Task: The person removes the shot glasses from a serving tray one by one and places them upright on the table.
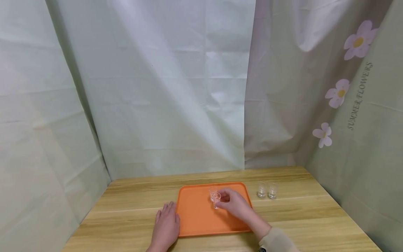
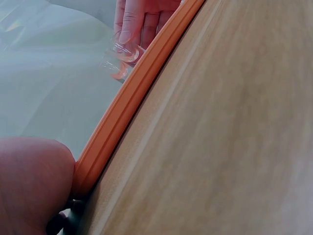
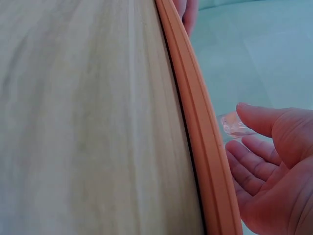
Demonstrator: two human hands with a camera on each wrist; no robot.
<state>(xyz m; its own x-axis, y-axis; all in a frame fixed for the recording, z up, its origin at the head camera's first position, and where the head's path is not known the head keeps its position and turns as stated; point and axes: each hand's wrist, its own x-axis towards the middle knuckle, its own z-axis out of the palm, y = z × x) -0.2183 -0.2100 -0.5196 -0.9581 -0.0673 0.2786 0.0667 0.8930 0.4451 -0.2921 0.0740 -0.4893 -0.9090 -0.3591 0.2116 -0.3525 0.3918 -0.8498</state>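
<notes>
Within the orange tray [image 1: 195, 220], my right hand [image 1: 234, 204] pinches a small clear shot glass [image 1: 216, 200] between thumb and fingers. Just behind it stands a second clear shot glass [image 1: 213, 189], partly hidden by the first. In the right wrist view, the thumb and fingers of the right hand [image 3: 274, 161] lie to either side of clear glass [image 3: 234, 126]. My left hand [image 1: 166, 224] rests along the tray's left edge, its fingers straight and pointing forward. In the left wrist view, part of this hand [image 2: 34, 181] touches the orange rim [image 2: 132, 103].
On the wooden table [image 1: 135, 199], two more clear shot glasses [image 1: 261, 190] stand side by side right of the tray. Pale cloth curtains [image 1: 170, 105] hang behind the table and at both sides. Printed flowers [image 1: 359, 42] mark the right curtain.
</notes>
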